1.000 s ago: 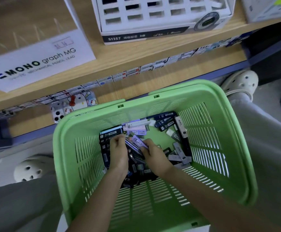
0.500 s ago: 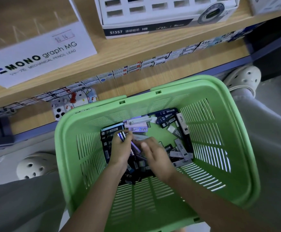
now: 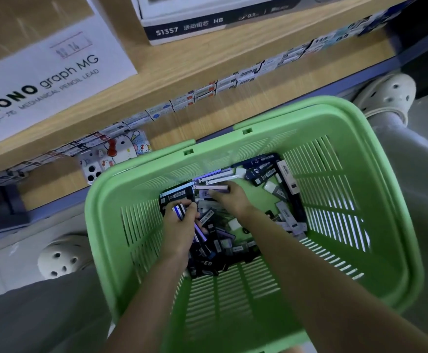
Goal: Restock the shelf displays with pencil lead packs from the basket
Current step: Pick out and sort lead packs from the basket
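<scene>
- The left hand has its fingers curled round a small bundle of lead packs in blue, white and purple. The pack ends stick out past the knuckles at 12 o'clock.
- The right hand reaches toward 11 o'clock, with its fingertips on or just over a pale pink pack. Whether they pinch it I cannot tell.
- Around both hands, loose lead packs cover the floor of the green basket. They lie thickest from 12 to 3 o'clock of the right hand and at 6 o'clock of the left.
- Past the basket rim at 12 o'clock runs the wooden shelf. It carries the MONO graph MG display box at 10 o'clock and the S1357 HB box at 12.
- The restocking looks to be at an early stage. One handful is being gathered, many packs remain in the basket, and no pack is on its way to a display.
</scene>
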A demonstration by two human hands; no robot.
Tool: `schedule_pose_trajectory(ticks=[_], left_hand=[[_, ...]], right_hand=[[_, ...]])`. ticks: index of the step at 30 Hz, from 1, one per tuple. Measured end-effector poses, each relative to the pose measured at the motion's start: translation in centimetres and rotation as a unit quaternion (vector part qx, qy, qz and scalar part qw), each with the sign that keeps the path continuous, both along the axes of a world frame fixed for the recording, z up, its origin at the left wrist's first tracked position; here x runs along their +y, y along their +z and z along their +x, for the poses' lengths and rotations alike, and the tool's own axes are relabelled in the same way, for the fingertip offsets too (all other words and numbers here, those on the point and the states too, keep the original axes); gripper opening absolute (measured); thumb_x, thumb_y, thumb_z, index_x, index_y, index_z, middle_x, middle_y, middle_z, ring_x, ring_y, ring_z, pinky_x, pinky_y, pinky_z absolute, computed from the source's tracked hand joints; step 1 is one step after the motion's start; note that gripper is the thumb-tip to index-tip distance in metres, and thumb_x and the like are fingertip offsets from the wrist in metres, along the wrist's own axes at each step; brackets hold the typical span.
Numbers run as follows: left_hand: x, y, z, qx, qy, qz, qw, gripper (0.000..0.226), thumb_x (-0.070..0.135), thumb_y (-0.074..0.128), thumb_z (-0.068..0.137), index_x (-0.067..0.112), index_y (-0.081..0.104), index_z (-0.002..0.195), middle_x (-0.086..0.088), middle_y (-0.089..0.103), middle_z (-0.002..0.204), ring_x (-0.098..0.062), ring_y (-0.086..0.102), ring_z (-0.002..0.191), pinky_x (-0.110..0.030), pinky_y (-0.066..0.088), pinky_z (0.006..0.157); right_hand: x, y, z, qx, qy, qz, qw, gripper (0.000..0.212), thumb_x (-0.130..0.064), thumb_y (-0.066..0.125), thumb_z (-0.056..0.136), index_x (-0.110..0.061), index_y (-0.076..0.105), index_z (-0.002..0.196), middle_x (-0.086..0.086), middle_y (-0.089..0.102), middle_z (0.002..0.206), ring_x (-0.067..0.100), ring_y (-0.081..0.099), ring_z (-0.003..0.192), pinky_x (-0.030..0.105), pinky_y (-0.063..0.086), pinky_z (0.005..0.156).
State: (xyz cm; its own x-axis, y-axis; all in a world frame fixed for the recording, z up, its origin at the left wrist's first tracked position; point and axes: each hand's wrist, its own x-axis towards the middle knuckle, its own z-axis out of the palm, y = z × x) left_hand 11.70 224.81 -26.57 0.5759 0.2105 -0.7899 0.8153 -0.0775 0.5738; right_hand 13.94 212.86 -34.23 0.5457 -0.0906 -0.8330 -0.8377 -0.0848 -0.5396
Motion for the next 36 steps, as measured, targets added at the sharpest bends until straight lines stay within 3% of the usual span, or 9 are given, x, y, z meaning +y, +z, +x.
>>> schedule_pose_trajectory(ticks=[3,8,13,17,22,25,27,31,36], left_hand=[[-0.1,0.4,-0.1,0.016,0.001,0.002,1.0,0.018,0.016,0.05,0.097,0.01,0.052,0.113,-0.005,0.058,0.08,0.0,0.053,0.038,-0.029,0.052,0.055],[-0.1,0.5,-0.4,0.017,-0.004,0.008,1.0,0.019,0.015,0.05,0.097,0.007,0.052,0.113,-0.004,0.057,0.078,0.001,0.052,0.039,-0.019,0.049,0.046],[-0.3,0.7,-0.7,0.018,-0.006,0.006,1.0,0.018,0.013,0.052,0.096,0.006,0.054,0.112,-0.002,0.048,0.057,-0.001,0.045,0.034,-0.027,0.042,0.052],[-0.4,0.7,-0.9,0.038,0.013,-0.009,0.999,0.007,0.011,0.053,0.095,0.008,0.056,0.101,-0.005,0.044,0.056,-0.006,0.043,0.036,-0.029,0.038,0.053],[-1.0,1.3,-1.3,0.055,0.025,-0.03,0.998,0.011,0.018,0.055,0.095,0.009,0.06,0.1,-0.006,0.055,0.072,-0.015,0.047,0.057,-0.022,0.044,0.048],[-1.8,2.4,-1.3,0.081,0.033,-0.043,0.995,0.022,0.035,0.059,0.092,0.013,0.059,0.093,-0.003,0.054,0.071,-0.015,0.049,0.063,-0.028,0.041,0.06],[-2.4,3.1,-1.2,0.069,0.056,-0.058,0.994,0.032,0.041,0.063,0.087,0.01,0.059,0.095,-0.003,0.055,0.073,-0.015,0.051,0.065,-0.031,0.041,0.069],[-3.0,5.0,-1.0,0.029,0.134,-0.091,0.986,0.034,0.036,0.07,0.082,0.008,0.056,0.096,-0.004,0.053,0.069,-0.016,0.049,0.062,-0.031,0.046,0.07],[-2.9,7.4,-0.6,-0.002,0.167,-0.089,0.982,0.031,0.031,0.064,0.088,0.003,0.057,0.101,-0.001,0.049,0.058,-0.014,0.043,0.049,-0.026,0.038,0.055]], right_hand=[[0.5,-0.3,0.4,0.013,-0.003,-0.002,1.0,0.047,-0.028,0.063,0.089,-0.001,0.046,0.124,0.009,0.055,0.114,0.022,0.053,0.098,0.026,0.042,0.077],[0.2,-0.5,0.3,0.0,0.016,-0.058,0.998,0.046,-0.03,0.067,0.086,-0.002,0.054,0.121,0.012,0.061,0.112,0.028,0.057,0.105,0.036,0.05,0.088],[-1.3,0.8,-0.1,-0.024,-0.039,0.034,0.998,0.033,-0.008,0.064,0.087,0.005,0.055,0.116,0.013,0.059,0.099,0.021,0.058,0.086,0.018,0.056,0.056],[-2.7,1.7,-0.7,-0.041,-0.046,0.036,0.997,0.017,-0.006,0.058,0.091,-0.002,0.06,0.108,0.008,0.06,0.096,0.027,0.06,0.095,0.031,0.059,0.074],[-3.8,4.2,-1.3,-0.069,-0.039,0.056,0.995,0.006,-0.003,0.056,0.092,-0.002,0.058,0.097,0.003,0.055,0.087,0.016,0.059,0.082,0.021,0.057,0.065],[-3.8,6.3,-1.7,-0.084,-0.032,0.075,0.993,0.009,-0.006,0.054,0.093,-0.002,0.058,0.1,0.002,0.054,0.087,0.017,0.058,0.088,0.023,0.058,0.072],[-3.5,8.0,-2.0,-0.092,-0.044,0.105,0.989,0.007,-0.006,0.053,0.094,-0.003,0.058,0.099,0.001,0.053,0.085,0.012,0.058,0.081,0.02,0.057,0.072],[-2.9,11.1,-2.4,-0.136,-0.02,0.123,0.983,0.008,-0.007,0.054,0.094,-0.004,0.056,0.1,0.003,0.052,0.093,0.01,0.059,0.081,0.02,0.057,0.07],[-2.0,14.2,-2.8,-0.203,0.018,0.023,0.979,0.005,-0.014,0.054,0.095,-0.012,0.058,0.097,0.007,0.06,0.101,0.019,0.063,0.086,0.031,0.057,0.076]])
